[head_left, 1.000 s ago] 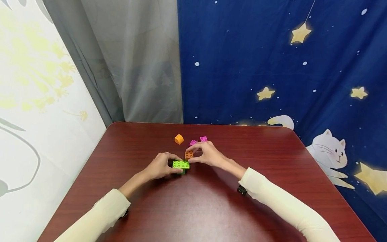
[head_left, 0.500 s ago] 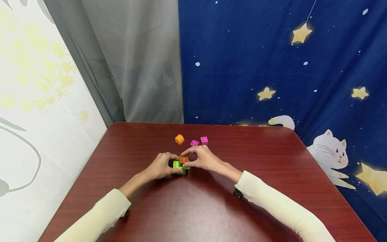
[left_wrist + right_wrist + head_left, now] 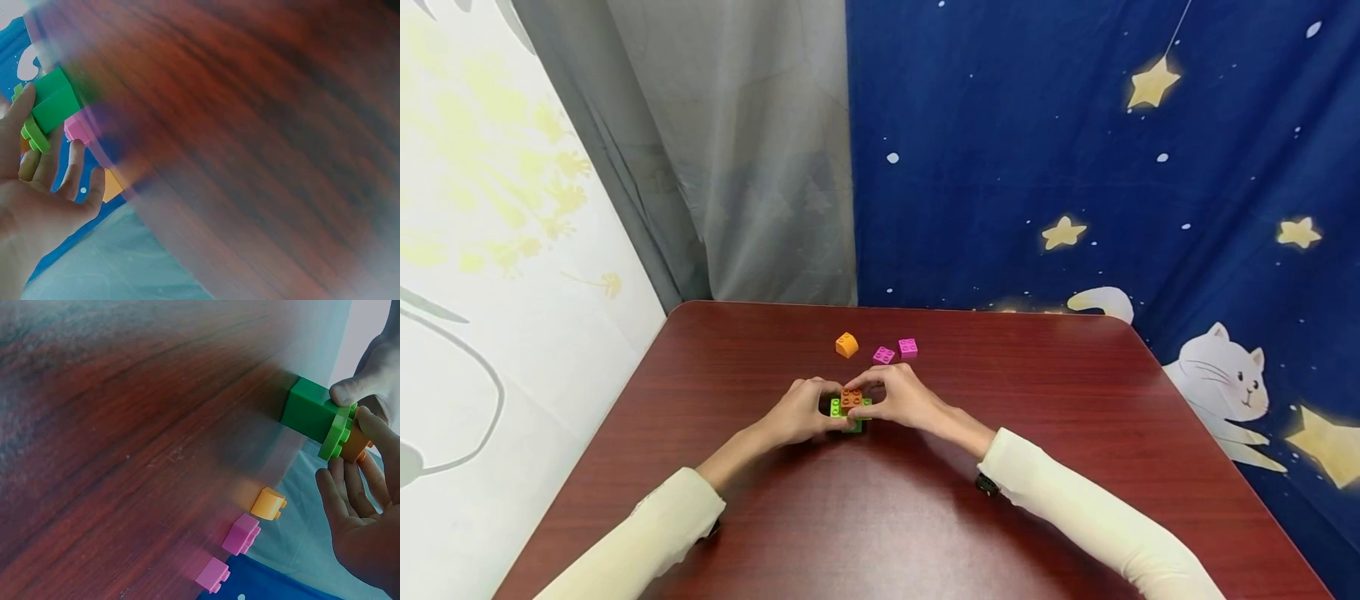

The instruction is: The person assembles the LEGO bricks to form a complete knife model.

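Note:
In the head view my left hand (image 3: 796, 412) grips a small stack of toy building bricks from the left, thumb in front and fingers behind. Its base is dark green (image 3: 309, 409), standing on the table, with a thin light-green studded plate (image 3: 336, 435) across the top. From the right, my right hand (image 3: 904, 397) pinches an orange four-stud brick (image 3: 851, 399) between thumb and fingers. That brick sits over the middle of the light-green plate, studs up, and the right wrist view shows it against the plate's studs. The fingers hide part of the plate.
Behind the hands, two pink bricks (image 3: 883, 356) lie side by side on the dark red wooden table (image 3: 880, 517). Left of them is a yellow-orange brick with a rounded side (image 3: 847, 345). Curtains hang beyond the table's far edge.
The right hand has carried the orange brick left and toward the body, from beside the stack's far right corner onto the light-green plate. The left hand has kept its hold in place.

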Motion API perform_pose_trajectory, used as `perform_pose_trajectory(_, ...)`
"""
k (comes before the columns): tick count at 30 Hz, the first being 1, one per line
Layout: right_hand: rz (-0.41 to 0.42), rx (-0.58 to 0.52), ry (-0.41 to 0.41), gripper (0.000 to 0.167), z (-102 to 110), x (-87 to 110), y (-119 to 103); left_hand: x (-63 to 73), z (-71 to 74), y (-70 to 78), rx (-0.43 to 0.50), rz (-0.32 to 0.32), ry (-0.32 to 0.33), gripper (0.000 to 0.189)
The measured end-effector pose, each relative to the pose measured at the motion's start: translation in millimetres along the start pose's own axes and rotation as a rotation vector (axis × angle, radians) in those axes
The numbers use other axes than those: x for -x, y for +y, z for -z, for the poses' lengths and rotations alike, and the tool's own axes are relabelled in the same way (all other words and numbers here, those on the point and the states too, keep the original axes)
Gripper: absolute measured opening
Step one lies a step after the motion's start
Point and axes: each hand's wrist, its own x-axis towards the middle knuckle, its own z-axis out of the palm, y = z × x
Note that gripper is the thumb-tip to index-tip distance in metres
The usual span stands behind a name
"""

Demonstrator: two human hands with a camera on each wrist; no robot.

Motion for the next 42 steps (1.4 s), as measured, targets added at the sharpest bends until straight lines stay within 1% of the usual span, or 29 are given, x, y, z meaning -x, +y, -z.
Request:
perform_pose_trajectory(6,0.019,0.035,0.032,0.038,-1,2.7,1,-0.9,0.0,2.3,-0.01,-0.001,0.002,0.039)
perform_pose_trajectory(13,0.04,0.075,0.047,0.039,-1,6.0,0,-1.4,-0.1,4.6,-0.024,-0.021,0.014,0.039)
perform_pose_trajectory(21,0.036,0.046,0.044,0.04,0,5.8,1,-1.4,0.3,6.5,-0.019,-0.037,0.026,0.039)
perform_pose_trajectory(26,0.012,0.033,0.025,0.039,-3,6.2,2,2.3,3.3,5.4,-0.029,-0.062,0.007,0.045)
perform_pose_trajectory(28,0.011,0.031,0.023,0.039,-4,6.3,2,4.3,5.8,5.3,-0.019,-0.066,-0.001,0.048)
perform_pose_trajectory(31,0.025,0.037,0.033,0.037,-5,6.5,2,6.5,10.2,7.7,0.011,-0.051,0.006,0.053)
perform_pose_trajectory(35,0.035,0.047,0.061,0.037,-6,7.7,2,6.0,13.4,12.5,0.062,-0.039,0.041,0.057)
perform_pose_trajectory(38,0.021,0.031,0.09,0.043,-9,9.3,4,3.6,13.3,14.8,0.077,-0.045,0.063,0.059)
perform_pose_trajectory(42,-0.001,-0.012,0.118,0.05,-11,12.6,5,2.3,12.2,15.1,0.077,-0.044,0.071,0.053)
